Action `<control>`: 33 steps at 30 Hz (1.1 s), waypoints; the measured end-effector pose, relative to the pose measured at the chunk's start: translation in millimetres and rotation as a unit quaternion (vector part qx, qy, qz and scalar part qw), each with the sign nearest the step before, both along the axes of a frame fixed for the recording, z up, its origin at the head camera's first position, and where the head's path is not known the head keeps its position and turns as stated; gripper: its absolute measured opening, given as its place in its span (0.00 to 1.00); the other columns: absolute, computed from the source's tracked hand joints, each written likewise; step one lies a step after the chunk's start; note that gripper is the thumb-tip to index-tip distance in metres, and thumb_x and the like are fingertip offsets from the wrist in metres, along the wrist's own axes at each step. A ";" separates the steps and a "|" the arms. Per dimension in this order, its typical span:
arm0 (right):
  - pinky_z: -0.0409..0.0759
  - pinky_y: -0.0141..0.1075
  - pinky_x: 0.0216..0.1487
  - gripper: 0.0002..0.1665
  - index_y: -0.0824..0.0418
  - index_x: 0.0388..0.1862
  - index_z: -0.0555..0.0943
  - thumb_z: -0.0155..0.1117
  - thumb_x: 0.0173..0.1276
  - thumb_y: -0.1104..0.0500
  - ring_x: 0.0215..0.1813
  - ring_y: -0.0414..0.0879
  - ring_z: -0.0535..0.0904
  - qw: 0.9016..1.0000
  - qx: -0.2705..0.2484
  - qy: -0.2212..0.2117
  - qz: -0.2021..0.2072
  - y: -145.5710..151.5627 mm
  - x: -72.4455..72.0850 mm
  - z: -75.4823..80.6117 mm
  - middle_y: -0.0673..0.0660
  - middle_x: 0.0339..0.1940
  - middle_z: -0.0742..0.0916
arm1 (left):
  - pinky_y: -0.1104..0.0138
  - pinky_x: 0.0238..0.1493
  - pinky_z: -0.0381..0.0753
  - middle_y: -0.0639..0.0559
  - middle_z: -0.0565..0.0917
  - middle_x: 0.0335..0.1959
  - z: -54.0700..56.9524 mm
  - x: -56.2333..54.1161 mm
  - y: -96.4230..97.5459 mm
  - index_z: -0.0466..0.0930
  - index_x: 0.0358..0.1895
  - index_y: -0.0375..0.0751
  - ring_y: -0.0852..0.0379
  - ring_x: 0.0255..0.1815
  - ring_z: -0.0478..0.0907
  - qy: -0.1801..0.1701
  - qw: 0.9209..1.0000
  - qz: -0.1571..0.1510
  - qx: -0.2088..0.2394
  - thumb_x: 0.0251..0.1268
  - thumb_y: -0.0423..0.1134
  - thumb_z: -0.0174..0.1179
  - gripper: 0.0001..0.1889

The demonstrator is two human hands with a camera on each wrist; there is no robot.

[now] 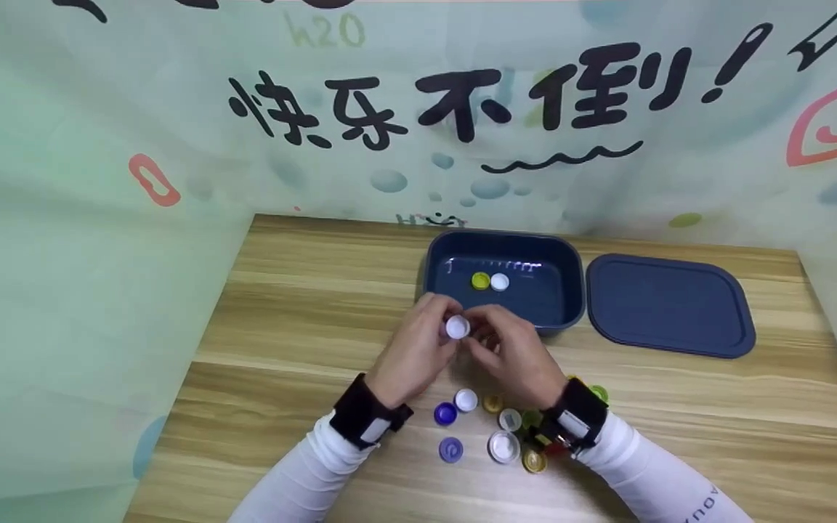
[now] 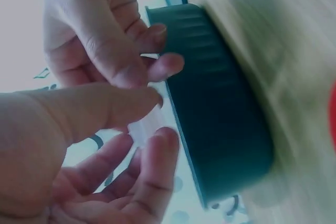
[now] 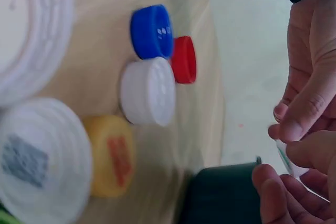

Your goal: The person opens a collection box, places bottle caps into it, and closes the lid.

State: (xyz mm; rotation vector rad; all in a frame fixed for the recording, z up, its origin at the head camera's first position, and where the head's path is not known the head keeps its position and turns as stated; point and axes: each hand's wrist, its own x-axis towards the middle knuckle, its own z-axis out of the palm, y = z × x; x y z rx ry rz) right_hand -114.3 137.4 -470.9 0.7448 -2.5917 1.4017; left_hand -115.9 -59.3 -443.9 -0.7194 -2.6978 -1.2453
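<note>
Above the near rim of a dark blue box point(image 1: 503, 312), my left hand point(image 1: 411, 356) pinches a white bottle cap point(image 1: 458, 327) between thumb and fingers. The cap's round hollow side faces up in the head view; in the left wrist view the cap point(image 2: 145, 127) shows pale between thumb and fingertip. My right hand point(image 1: 516, 356) is close at the cap's right side, its fingers loosely bent with no object visible in them. Inside the box lie a yellow cap point(image 1: 480, 280) and another white cap point(image 1: 500, 282), side by side.
Flat to the right of the box lies its blue lid point(image 1: 670, 305). Several loose caps are on the wooden table below the hands, among them a dark blue cap point(image 1: 445, 413), a purple cap point(image 1: 451, 449) and a large clear-white cap point(image 1: 503, 447). A printed cloth point(image 1: 404, 145) hangs behind.
</note>
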 end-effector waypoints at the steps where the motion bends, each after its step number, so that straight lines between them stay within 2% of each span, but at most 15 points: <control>1: 0.86 0.38 0.40 0.19 0.62 0.58 0.83 0.73 0.70 0.68 0.42 0.41 0.83 1.000 -0.003 0.011 -0.007 1.8 -1.1 1.9 0.52 0.45 0.87 | 0.64 0.46 0.84 0.42 0.80 0.48 1.5 -1.1 2.7 0.78 0.55 0.32 0.51 0.43 0.80 0.004 1.000 0.002 0.015 0.61 0.21 0.71 0.20; 4: 0.86 0.38 0.39 0.20 0.63 0.57 0.83 0.75 0.69 0.68 0.41 0.42 0.84 0.999 -0.010 0.039 -0.030 7.9 -5.6 7.4 0.54 0.44 0.88 | 0.66 0.43 0.84 0.42 0.79 0.48 4.4 -5.4 11.7 0.78 0.56 0.31 0.51 0.42 0.80 0.015 0.998 0.011 0.060 0.61 0.20 0.70 0.20; 8: 0.86 0.38 0.40 0.19 0.62 0.57 0.82 0.76 0.69 0.67 0.42 0.43 0.85 0.997 -0.017 0.042 -0.064 16.6 -11.5 14.1 0.54 0.45 0.87 | 0.68 0.44 0.85 0.42 0.80 0.48 5.7 -13.3 25.4 0.78 0.56 0.30 0.51 0.42 0.81 0.021 0.993 0.025 0.114 0.61 0.19 0.69 0.20; 13: 0.86 0.44 0.41 0.19 0.62 0.56 0.82 0.77 0.69 0.65 0.44 0.45 0.84 0.994 -0.018 0.039 -0.103 28.4 -18.4 17.4 0.55 0.48 0.85 | 0.70 0.47 0.84 0.43 0.82 0.50 6.1 -24.4 41.7 0.78 0.57 0.33 0.54 0.43 0.82 -0.004 0.988 0.037 0.147 0.62 0.21 0.70 0.20; 17: 0.83 0.40 0.43 0.19 0.63 0.55 0.82 0.78 0.68 0.65 0.46 0.47 0.82 0.991 0.000 0.041 -0.130 38.0 -24.6 16.0 0.57 0.48 0.84 | 0.72 0.47 0.84 0.45 0.84 0.51 3.7 -35.5 54.0 0.80 0.56 0.34 0.55 0.44 0.84 -0.039 0.987 0.039 0.153 0.63 0.22 0.70 0.19; 22: 0.77 0.33 0.41 0.18 0.65 0.54 0.83 0.77 0.66 0.67 0.44 0.49 0.80 0.986 0.016 0.028 -0.165 48.6 -31.7 10.1 0.58 0.44 0.83 | 0.73 0.44 0.84 0.44 0.86 0.46 -2.6 -49.3 69.6 0.81 0.54 0.34 0.57 0.41 0.84 -0.055 0.987 0.036 0.145 0.63 0.22 0.70 0.17; 25: 0.77 0.34 0.41 0.18 0.67 0.54 0.83 0.76 0.67 0.68 0.42 0.51 0.81 0.983 0.017 0.014 -0.181 53.9 -35.4 7.0 0.60 0.43 0.84 | 0.74 0.44 0.84 0.43 0.87 0.47 -6.3 -54.7 77.0 0.80 0.55 0.34 0.57 0.41 0.85 -0.068 0.988 0.028 0.138 0.64 0.22 0.69 0.18; 29: 0.84 0.44 0.49 0.24 0.69 0.64 0.80 0.72 0.70 0.68 0.48 0.55 0.85 0.981 0.016 -0.018 -0.192 60.1 -38.8 4.2 0.64 0.50 0.88 | 0.72 0.54 0.84 0.41 0.84 0.59 -11.5 -59.7 82.1 0.77 0.62 0.35 0.53 0.55 0.86 -0.097 0.986 0.006 0.135 0.66 0.22 0.68 0.22; 33: 0.82 0.55 0.61 0.32 0.70 0.74 0.74 0.69 0.73 0.66 0.58 0.59 0.85 0.980 0.021 -0.048 -0.191 63.9 -39.0 2.9 0.68 0.61 0.87 | 0.66 0.69 0.76 0.41 0.79 0.68 -15.1 -61.6 80.9 0.73 0.69 0.37 0.51 0.68 0.78 -0.088 0.991 0.002 0.103 0.67 0.24 0.67 0.28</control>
